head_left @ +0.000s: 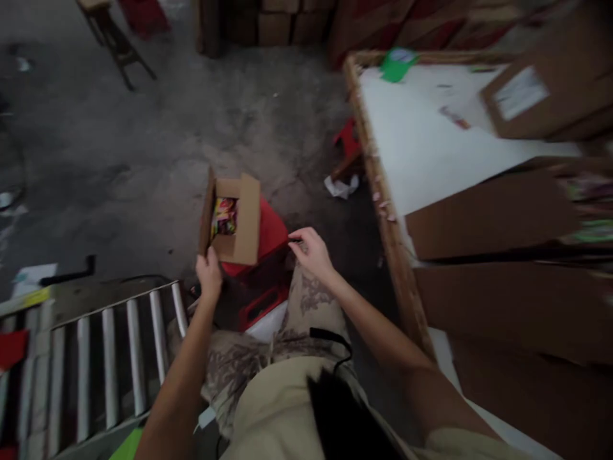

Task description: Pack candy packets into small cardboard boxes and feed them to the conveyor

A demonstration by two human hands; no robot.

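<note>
An open cardboard box [248, 220] sits on a red stool [274, 231] in front of my legs, flaps raised. Inside it lie small colourful packets [226, 214]. My left hand [209, 275] grips the box at its near left corner, fingers partly hidden by the cardboard. To the right of the stool, apart from the box, is my right hand [311, 253]. Its thumb and fingers are bent towards each other in a pinch. A tiny dark spot shows at the fingertips; I cannot make out what it is.
A roller conveyor [109, 367] stands at the lower left. Along the right runs a wood-edged table [397, 153] with large cardboard boxes [498, 211] and a green piece [398, 64] on it. Crumpled white paper [341, 186] lies on the floor; a wooden stool [117, 48] stands far left.
</note>
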